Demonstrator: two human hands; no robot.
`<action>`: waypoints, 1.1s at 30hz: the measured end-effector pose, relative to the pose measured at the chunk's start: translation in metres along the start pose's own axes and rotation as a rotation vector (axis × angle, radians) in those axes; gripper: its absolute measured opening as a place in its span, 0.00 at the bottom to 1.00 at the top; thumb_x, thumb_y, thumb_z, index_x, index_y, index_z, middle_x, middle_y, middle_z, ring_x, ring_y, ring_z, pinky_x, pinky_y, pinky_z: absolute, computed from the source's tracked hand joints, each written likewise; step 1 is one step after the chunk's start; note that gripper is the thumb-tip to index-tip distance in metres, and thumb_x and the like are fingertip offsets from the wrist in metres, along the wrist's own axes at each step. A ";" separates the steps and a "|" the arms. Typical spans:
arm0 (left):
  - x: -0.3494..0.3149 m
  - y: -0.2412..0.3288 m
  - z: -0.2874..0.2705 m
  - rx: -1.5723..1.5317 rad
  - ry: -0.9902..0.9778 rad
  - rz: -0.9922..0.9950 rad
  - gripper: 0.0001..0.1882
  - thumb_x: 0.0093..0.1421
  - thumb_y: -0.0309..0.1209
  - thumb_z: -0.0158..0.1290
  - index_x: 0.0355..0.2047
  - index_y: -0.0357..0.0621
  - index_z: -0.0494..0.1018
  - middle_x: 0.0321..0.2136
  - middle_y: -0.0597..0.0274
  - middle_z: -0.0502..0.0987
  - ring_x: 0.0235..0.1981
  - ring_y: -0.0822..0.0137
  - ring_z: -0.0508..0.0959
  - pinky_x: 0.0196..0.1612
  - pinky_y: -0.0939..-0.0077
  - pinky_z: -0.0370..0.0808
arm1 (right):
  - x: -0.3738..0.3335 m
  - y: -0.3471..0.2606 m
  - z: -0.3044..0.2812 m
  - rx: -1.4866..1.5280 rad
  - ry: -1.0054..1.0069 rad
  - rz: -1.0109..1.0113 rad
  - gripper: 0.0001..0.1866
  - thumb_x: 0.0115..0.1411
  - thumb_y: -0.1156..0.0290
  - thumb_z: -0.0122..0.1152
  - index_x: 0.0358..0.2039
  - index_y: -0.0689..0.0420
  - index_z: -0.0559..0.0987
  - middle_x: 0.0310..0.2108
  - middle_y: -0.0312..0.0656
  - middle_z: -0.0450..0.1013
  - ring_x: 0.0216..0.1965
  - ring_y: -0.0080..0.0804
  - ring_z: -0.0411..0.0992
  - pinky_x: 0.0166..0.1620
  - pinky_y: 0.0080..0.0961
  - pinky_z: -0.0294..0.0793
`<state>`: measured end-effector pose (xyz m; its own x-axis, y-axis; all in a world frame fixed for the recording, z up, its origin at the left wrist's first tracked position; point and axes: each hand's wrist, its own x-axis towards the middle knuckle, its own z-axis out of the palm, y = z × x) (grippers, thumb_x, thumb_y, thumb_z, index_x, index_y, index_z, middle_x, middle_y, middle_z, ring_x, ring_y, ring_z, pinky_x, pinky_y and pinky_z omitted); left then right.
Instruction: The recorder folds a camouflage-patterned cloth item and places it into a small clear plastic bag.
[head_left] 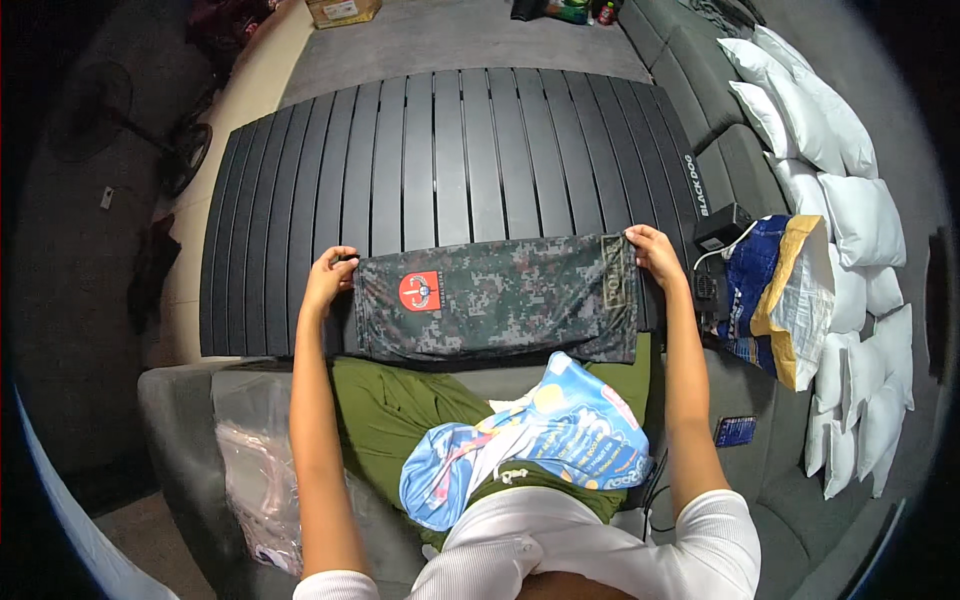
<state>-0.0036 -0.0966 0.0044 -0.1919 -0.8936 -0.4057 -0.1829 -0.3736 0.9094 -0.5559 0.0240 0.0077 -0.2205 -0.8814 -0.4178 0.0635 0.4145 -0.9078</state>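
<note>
Between my hands stretches a dark digital-camouflage cloth with a red patch near its left end and a lettered band down its right end. My left hand pinches its upper left corner, and my right hand grips the upper right corner. The cloth's far part lies over the near edge of a black slatted table, while its lower edge hangs toward my knees. A light-blue printed cloth rests crumpled on my lap, over green trousers.
On the grey sofa to the right are many white cushions, a blue and tan woven bag, a black box with a white cable and a dark blue flat object. Clear plastic packaging lies left of me.
</note>
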 end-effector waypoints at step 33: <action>-0.117 -0.030 0.010 -0.379 0.256 0.600 0.14 0.54 0.27 0.55 0.42 0.39 0.73 0.35 0.64 0.77 0.33 0.76 0.76 0.37 0.83 0.73 | -0.018 -0.067 -0.034 -0.323 -0.319 -0.768 0.08 0.59 0.66 0.52 0.33 0.58 0.72 0.32 0.32 0.70 0.39 0.20 0.65 0.45 0.19 0.63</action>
<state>0.0146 0.0219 0.0241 0.0843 -0.9834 0.1607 0.2351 0.1764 0.9558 -0.5897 0.0196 0.0771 0.1951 -0.9436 0.2676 -0.2780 -0.3148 -0.9075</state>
